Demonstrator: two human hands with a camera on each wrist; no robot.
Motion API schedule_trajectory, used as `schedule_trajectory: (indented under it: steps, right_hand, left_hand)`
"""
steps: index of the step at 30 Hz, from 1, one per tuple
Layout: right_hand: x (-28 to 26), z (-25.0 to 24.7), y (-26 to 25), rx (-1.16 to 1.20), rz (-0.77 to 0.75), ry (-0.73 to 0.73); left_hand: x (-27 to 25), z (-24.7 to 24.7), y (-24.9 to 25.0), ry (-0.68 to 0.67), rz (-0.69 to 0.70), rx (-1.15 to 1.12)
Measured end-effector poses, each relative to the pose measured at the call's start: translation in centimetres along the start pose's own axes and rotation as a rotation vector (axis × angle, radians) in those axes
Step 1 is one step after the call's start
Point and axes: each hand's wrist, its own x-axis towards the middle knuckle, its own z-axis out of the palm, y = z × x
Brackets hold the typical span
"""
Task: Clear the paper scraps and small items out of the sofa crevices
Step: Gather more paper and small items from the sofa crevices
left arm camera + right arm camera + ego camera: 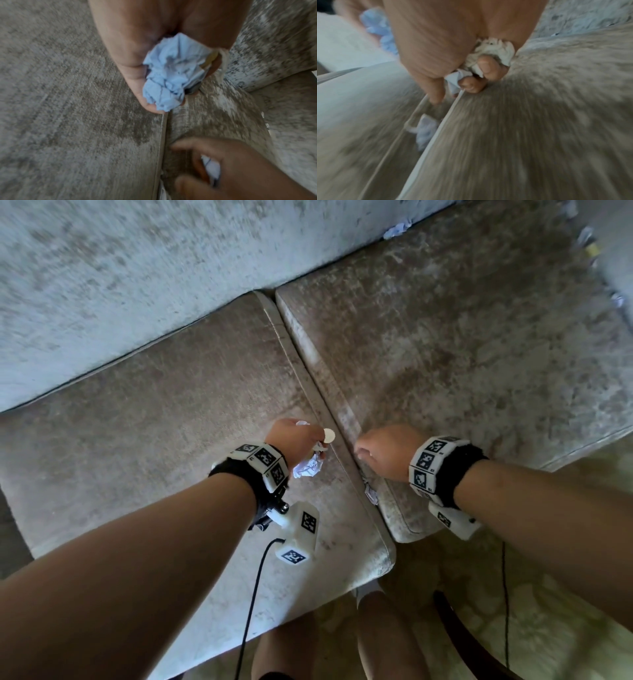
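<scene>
Left hand (294, 440), frame centre: fist around crumpled paper (169, 75) and coin (329, 435). Right hand (387, 451): curled around paper scraps (494, 54).

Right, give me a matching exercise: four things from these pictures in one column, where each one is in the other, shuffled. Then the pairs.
Things:
1. coin
2. large crumpled paper wad
3. paper scrap
4. yellow bit

Places:
A. wedged in the gap between the two seat cushions
B. gripped in the left hand
C. at the left hand's fingertips
D. in the far right crevice

Pairs: 1-C, 2-B, 3-A, 4-D
</scene>
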Motion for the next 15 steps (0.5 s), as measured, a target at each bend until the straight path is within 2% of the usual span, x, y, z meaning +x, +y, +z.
schedule_trajectory:
  steps: [7, 10, 15]
  right_hand:
    - [-2.8, 3.6, -2.3, -0.207, -0.025, -0.139]
    - [-2.1, 4.2, -3.6, -0.252, 0.016, -0.077]
    - [-1.7, 6.1, -4.3, -0.265, 0.169, -0.020]
  left_hand:
    - [-1.0, 1.7, 0.0, -0.017, 0.026, 0.019]
    - [-1.1, 2.4, -0.2, -0.023, 0.016, 0.042]
    - [-0.6, 2.8, -0.7, -0.007, 0.048, 0.096]
